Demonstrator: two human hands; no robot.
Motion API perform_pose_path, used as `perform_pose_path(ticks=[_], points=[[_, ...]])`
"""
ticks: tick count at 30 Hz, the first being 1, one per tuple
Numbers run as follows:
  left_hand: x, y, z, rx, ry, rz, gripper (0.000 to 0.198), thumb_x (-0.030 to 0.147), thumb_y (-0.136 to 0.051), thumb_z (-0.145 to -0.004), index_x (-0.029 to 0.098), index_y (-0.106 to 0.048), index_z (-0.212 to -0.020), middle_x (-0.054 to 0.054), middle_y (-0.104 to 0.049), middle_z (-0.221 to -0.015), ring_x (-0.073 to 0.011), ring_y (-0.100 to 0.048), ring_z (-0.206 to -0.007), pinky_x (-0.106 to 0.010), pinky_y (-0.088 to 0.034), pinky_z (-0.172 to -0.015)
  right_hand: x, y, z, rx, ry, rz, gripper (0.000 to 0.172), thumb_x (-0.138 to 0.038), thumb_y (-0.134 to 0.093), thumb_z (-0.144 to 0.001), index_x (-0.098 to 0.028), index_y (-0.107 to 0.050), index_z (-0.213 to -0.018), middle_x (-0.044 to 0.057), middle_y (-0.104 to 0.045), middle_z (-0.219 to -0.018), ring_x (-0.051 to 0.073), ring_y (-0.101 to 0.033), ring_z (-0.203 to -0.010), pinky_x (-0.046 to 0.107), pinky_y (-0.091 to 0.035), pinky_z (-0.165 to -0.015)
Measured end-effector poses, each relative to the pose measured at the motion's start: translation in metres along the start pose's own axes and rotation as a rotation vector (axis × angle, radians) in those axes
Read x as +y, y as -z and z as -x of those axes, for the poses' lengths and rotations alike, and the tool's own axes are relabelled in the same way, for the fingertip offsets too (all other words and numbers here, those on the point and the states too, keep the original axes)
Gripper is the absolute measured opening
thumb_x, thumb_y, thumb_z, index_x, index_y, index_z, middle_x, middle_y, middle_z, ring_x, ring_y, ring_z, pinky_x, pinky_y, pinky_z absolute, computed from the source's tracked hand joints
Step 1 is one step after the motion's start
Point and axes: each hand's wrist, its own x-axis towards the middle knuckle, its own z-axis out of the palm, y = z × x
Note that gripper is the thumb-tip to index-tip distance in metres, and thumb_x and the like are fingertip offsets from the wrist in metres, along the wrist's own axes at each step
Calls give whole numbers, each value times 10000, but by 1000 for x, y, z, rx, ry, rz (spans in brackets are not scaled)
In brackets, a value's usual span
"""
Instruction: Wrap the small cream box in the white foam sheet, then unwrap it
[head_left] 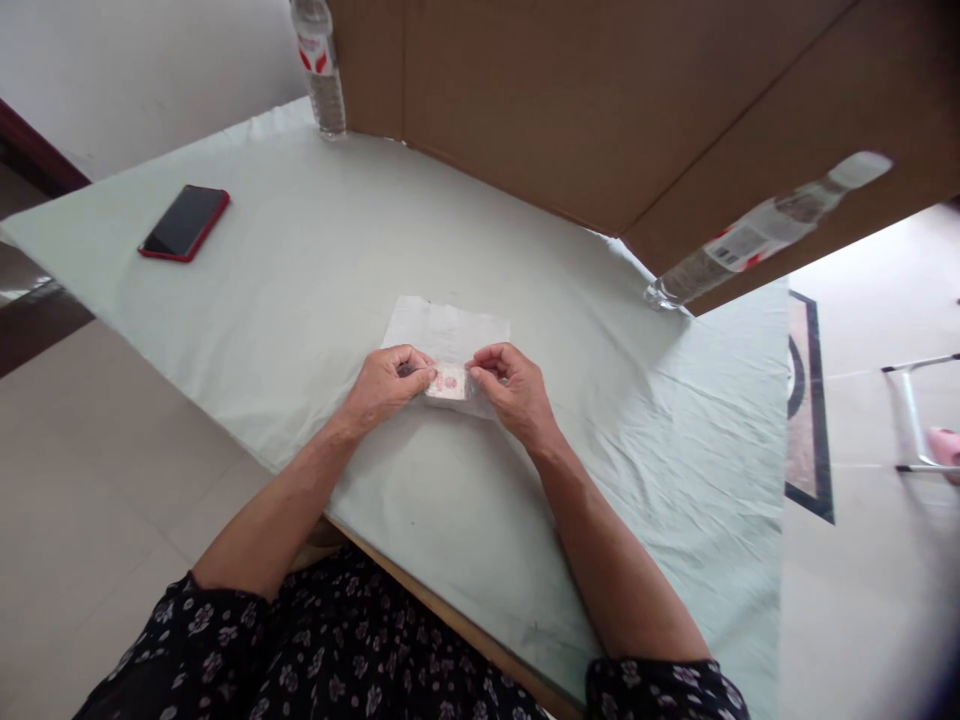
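A small pale packet with a pink print (448, 381) sits between my two hands, just above the table. My left hand (386, 385) pinches its left end with closed fingers. My right hand (510, 385) pinches its right end the same way. Under and behind the packet lies a white paper tissue (442, 325), spread flat on the pale green tablecloth (315, 290). What the packet contains cannot be made out.
A red-cased phone (184, 222) lies face up at the far left of the table. Two clear plastic water bottles stand at the back, one (319, 65) at the top and one (750, 235) to the right, against brown cardboard panels (600, 100). Tiled floor lies on both sides.
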Motion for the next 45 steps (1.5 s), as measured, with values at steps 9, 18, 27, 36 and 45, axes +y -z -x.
perform_pose_path(ticks=[9,18,27,36,45], points=[[-2,0,-4,-26,-21,-19,206,347,-648,-731,162,-601,-652,-53,-725,-860,-133,-606,-729,-256,-469,-678,-31,-8,24,-22,542,614,151,-208,-551,-969,-204,-693,-1020,69,-748,-1076,229,-627,-975,374,-396,-839],[1,25,12,66,25,-161,454,284,-610,-701,161,-617,-1138,-40,-689,-949,-161,-623,-804,-285,-483,-741,-35,-14,24,-176,482,816,197,-218,-488,-1010,-233,-652,-1118,63,-696,-1123,227,-552,-983,361,-325,-787],[2,36,17,122,125,-676,389,329,-576,-799,165,-643,-1146,-17,-644,-801,-181,-590,-709,-320,-464,-724,-36,-20,28,-164,507,896,213,-207,-494,-993,-246,-601,-1173,66,-651,-1119,234,-484,-981,369,-290,-775],[10,49,23,87,392,-447,574,452,-677,-769,123,-597,-1233,-47,-701,-726,-192,-661,-566,-271,-478,-513,-36,-29,23,-138,532,962,184,-259,-499,-992,-240,-627,-1123,102,-640,-1087,257,-462,-941,393,-266,-761],[11,33,3,32,374,-171,234,362,-752,-663,159,-636,-662,0,-582,-517,-116,-517,-412,-216,-420,-371,-40,-31,20,-147,519,928,167,-257,-505,-987,-236,-661,-1043,117,-642,-1075,269,-461,-938,401,-278,-754]])
